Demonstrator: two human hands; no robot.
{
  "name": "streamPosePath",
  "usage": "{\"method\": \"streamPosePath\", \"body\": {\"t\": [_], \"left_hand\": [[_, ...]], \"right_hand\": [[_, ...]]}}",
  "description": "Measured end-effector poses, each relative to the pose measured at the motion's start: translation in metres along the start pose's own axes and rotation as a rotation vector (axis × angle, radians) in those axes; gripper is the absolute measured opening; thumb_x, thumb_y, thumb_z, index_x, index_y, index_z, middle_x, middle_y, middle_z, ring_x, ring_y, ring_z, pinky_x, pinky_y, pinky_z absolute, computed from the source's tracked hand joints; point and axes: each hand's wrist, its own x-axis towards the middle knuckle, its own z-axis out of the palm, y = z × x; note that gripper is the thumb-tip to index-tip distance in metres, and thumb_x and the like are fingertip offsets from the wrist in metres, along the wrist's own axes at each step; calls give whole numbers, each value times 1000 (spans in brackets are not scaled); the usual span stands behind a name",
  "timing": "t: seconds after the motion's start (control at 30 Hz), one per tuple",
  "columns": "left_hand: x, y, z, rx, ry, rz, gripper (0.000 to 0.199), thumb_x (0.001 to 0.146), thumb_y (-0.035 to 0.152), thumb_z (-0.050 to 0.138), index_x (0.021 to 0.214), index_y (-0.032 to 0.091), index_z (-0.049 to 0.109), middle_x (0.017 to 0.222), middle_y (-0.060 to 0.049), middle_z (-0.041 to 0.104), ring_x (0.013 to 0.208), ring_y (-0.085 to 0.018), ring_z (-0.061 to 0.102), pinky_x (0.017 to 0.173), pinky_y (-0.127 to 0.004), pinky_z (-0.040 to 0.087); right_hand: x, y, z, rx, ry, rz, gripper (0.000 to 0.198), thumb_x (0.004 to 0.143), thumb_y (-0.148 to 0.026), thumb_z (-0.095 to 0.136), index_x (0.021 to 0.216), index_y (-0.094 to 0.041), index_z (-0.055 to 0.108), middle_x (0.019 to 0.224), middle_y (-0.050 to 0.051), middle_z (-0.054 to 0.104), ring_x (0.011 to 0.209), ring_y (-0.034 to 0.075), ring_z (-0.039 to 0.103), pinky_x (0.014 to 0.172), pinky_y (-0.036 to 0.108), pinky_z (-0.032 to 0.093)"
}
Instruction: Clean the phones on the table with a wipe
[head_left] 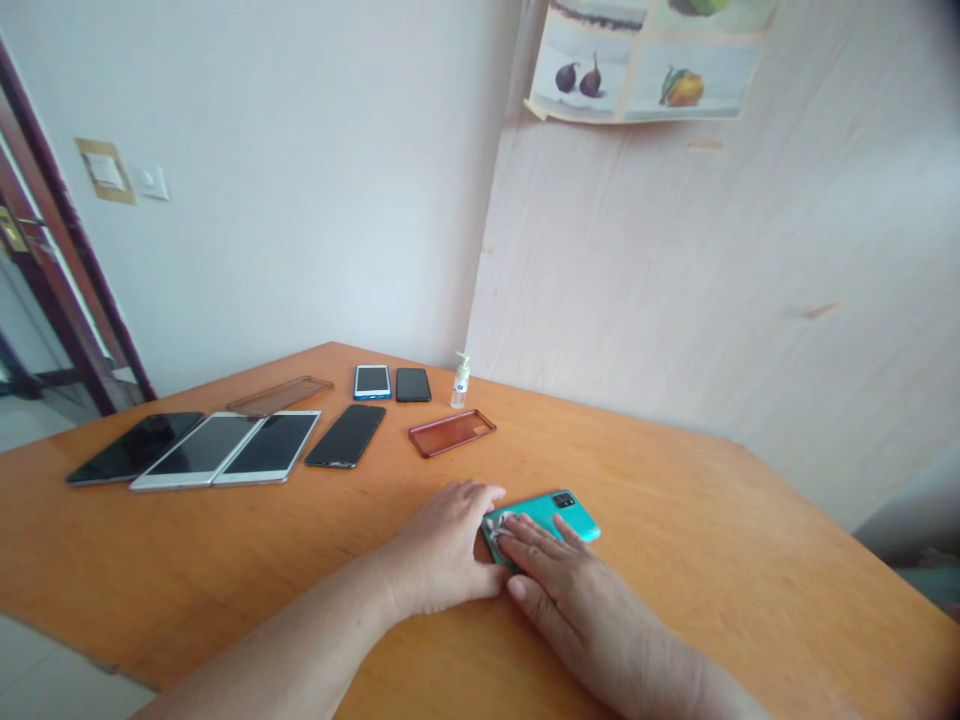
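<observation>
The left arm (315, 630) and the right arm (675, 670) are stretched out in front, both bare. The left hand (450, 540) is curved like a letter C, with its thumb and fingers kept apart. The right hand (570, 590) is laid palm down and pointed up to the left, with its little finger spread away from the others. The two thumbs are held very close together.

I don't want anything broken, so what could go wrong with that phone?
The flat turquoise phone might slide on the smooth orange-brown wooden table if the left hand around its end loosens. Grit under the crumpled white cloth could perhaps scratch it, with the right hand on top.
</observation>
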Motion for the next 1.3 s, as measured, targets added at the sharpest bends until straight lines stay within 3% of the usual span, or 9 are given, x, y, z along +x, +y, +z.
{"method": "streamPosePath", "body": {"t": [0.2,0.27,0.43,0.5,0.73,0.8,1.03,1.23,1.3], "left_hand": [[-1,3,-3,7,-30,-26,67,63,29,79,125,21,53,123,-9,61,118,-31,54,102,-45,43],[-1,3,-2,11,-27,-19,67,63,29,79,124,21,53,123,-9,61,117,-31,54,102,-45,43],[0,1,0,19,-7,22,60,66,30,76,121,20,55,120,-10,62,114,-30,56,100,-43,44],[0,2,-1,19,-11,23,59,66,29,76,120,20,55,119,-10,62,114,-30,56,99,-43,45],[-1,4,-2,19,-48,-26,69,63,29,79,126,20,52,125,-10,60,120,-32,53,104,-46,42],[-1,3,0,10,-31,-27,70,63,29,79,127,20,51,125,-10,60,119,-32,53,104,-46,42],[-2,-4,5,-77,26,25,87,63,30,79,139,20,37,131,-14,55,122,-32,52,104,-47,43],[-4,-1,5,-72,8,-36,98,63,29,79,147,19,29,134,-15,54,122,-32,53,105,-47,42],[-3,-1,5,-75,4,-41,101,62,30,80,148,19,27,136,-16,52,123,-33,52,105,-48,42]], "right_hand": [[6,54,7,-137,152,331,53,103,-42,32,146,-15,47,151,14,44,142,30,35,117,59,23],[6,51,8,-130,163,318,53,103,-43,33,145,-14,47,151,15,44,143,29,35,117,57,24],[5,12,4,-3,68,17,50,103,-43,36,148,-25,43,155,5,40,144,23,32,120,47,25],[6,11,3,6,48,-17,48,103,-43,35,148,-28,43,154,3,41,144,22,33,120,48,23],[11,66,12,-117,171,379,54,103,-46,27,146,-19,46,154,10,41,145,29,31,118,60,18],[11,59,12,-109,157,356,56,103,-48,28,148,-19,44,155,10,38,146,29,27,118,60,16],[12,-2,4,36,-63,-23,53,104,-50,29,154,-32,28,161,3,25,149,26,18,119,61,7],[13,34,9,-128,60,286,59,102,-56,24,152,-26,36,158,6,33,148,32,21,113,72,5],[13,35,10,-144,57,304,61,102,-57,24,153,-25,34,158,5,31,148,33,18,113,73,5]]}}
